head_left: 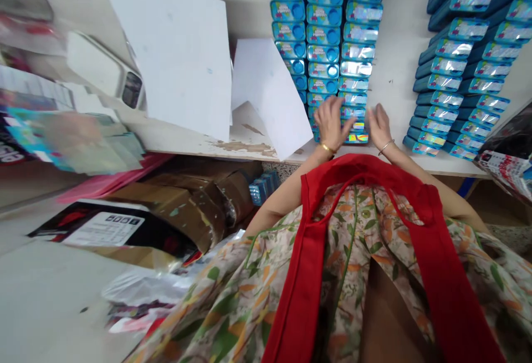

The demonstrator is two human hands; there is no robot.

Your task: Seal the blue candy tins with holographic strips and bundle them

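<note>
Rows of small blue tins (324, 36) with printed, shiny labels stand packed side by side on the white table in front of me. My left hand (331, 123) rests over the near end of these rows, thumb spread away from the fingers, holding nothing that I can see. Just right of the same rows is my right hand (378, 123), its fingers stretched out and slightly blurred beside the end tins. Whether it touches them I cannot tell. A second group of blue tins (443, 81) stands further right, partly leaning.
White sheets (187, 58) lie left of the tins, one overhanging the table edge (216, 151). A white phone-like object (97, 66) is farther left. Below the edge are brown cardboard boxes (183, 202) and a black-and-white package (108, 227). Dark plastic wrapping (509, 141) lies at the far right.
</note>
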